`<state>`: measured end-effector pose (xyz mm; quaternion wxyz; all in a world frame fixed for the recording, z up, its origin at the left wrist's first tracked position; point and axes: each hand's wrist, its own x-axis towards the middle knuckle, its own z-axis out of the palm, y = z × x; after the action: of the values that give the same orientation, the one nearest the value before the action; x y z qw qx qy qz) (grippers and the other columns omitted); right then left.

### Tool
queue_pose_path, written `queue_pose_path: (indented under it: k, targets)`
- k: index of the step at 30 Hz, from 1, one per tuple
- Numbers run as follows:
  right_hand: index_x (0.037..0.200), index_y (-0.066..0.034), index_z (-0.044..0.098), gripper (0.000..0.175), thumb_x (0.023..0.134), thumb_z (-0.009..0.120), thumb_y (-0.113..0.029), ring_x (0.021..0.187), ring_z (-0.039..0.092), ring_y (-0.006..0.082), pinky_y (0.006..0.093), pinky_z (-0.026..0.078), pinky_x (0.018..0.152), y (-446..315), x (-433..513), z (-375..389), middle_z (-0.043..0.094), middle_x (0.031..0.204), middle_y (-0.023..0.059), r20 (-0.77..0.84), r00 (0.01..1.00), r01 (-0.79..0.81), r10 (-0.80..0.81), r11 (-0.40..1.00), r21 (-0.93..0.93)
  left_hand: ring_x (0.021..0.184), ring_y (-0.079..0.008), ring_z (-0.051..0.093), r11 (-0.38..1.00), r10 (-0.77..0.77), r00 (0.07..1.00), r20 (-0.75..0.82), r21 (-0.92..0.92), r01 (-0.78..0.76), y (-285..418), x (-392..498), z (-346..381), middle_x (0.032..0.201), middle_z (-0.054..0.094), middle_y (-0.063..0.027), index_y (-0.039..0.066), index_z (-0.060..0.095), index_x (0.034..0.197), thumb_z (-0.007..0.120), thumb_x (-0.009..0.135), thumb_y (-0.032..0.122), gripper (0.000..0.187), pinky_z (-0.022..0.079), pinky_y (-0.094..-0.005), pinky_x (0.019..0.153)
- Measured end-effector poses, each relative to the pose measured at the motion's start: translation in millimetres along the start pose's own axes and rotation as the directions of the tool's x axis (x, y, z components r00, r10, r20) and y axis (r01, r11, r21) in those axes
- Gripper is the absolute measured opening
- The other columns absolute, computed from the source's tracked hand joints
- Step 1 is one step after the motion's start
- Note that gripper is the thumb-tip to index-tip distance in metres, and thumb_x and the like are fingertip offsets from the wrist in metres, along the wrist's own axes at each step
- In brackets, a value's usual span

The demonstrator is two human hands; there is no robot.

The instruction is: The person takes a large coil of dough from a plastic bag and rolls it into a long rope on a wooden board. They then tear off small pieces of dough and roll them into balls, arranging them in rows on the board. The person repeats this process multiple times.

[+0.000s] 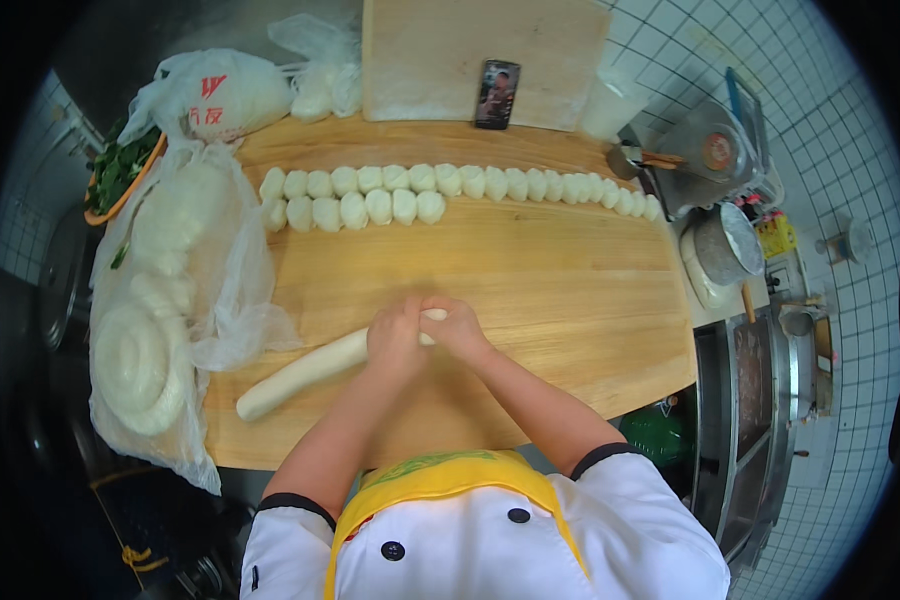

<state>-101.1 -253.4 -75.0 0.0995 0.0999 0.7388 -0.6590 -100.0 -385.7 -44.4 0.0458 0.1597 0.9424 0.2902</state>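
Observation:
A thick rope of white dough (307,373) lies slantwise on the wooden worktable (525,277), its far end under my hands. My left hand (397,330) grips the rope near that end. Right beside it, my right hand (456,330) closes around the tip, and a bit of dough shows between the two. Beyond my hands, two rows of cut dough pieces (367,178) stand close together; the back row runs nearly the table's width, and the front row is shorter, at the left.
On the left, coiled dough (139,367) lies under a clear plastic sheet (232,300). Behind are a filled plastic bag (217,94), a basket of leafy greens (124,172), and a phone (497,94) leaning on a board (420,60). A metal pot (727,240) stands at right.

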Motion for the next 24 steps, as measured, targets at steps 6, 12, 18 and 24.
queue_pose_path:
  k: [6,12,18,24]
  targets:
    - [0.089,-0.0035,0.07,0.022,0.071,0.067,-0.016,0.071,0.064,0.0156,0.0299,0.051,0.066,-14,-25,-53,0.068,0.078,0.0104,-0.232,0.969,0.039,-0.082,0.982,-0.186,0.091,-0.0288,0.065,0.997,0.041,0.981,0.192,-0.077,-0.027,45,27,21,0.095,0.068,-0.0118,0.018,0.064,0.114,0.067,0.073,0.012,0.041,0.051,-0.0411,0.076]
    - [0.083,-0.0029,0.067,0.013,0.075,0.066,-0.013,0.069,0.059,0.0123,0.0255,0.048,0.062,-27,-33,-87,0.064,0.079,0.0048,-0.355,0.929,-0.079,0.102,0.994,0.078,0.087,-0.0293,0.066,0.948,0.234,0.894,0.382,0.112,-0.296,67,74,44,0.094,0.069,-0.0138,0.012,0.065,0.106,0.061,0.076,0.011,0.03,0.052,-0.0388,0.073]
    - [0.099,-0.0002,0.064,0.023,0.08,0.064,-0.013,0.087,0.061,0.018,0.0329,0.049,0.077,-40,14,-72,0.065,0.082,0.0053,0.114,0.979,0.155,-0.167,0.983,0.102,0.106,-0.0267,0.057,0.986,0.024,0.957,0.291,0.151,-0.071,65,87,47,0.111,0.059,-0.0121,0.01,0.059,0.112,0.072,0.074,0.027,0.043,0.048,-0.0401,0.089]
    - [0.112,0.0005,0.058,0.046,0.073,0.072,-0.019,0.082,0.06,0.0222,0.0343,0.049,0.073,-17,145,-100,0.064,0.089,0.0129,-0.316,0.942,0.115,-0.112,0.993,-0.008,0.111,-0.0356,0.05,0.993,0.072,0.995,0.07,0.091,-0.078,21,32,43,0.121,0.05,-0.0177,0.004,0.052,0.119,0.081,0.065,0.025,0.065,0.042,-0.0425,0.095]
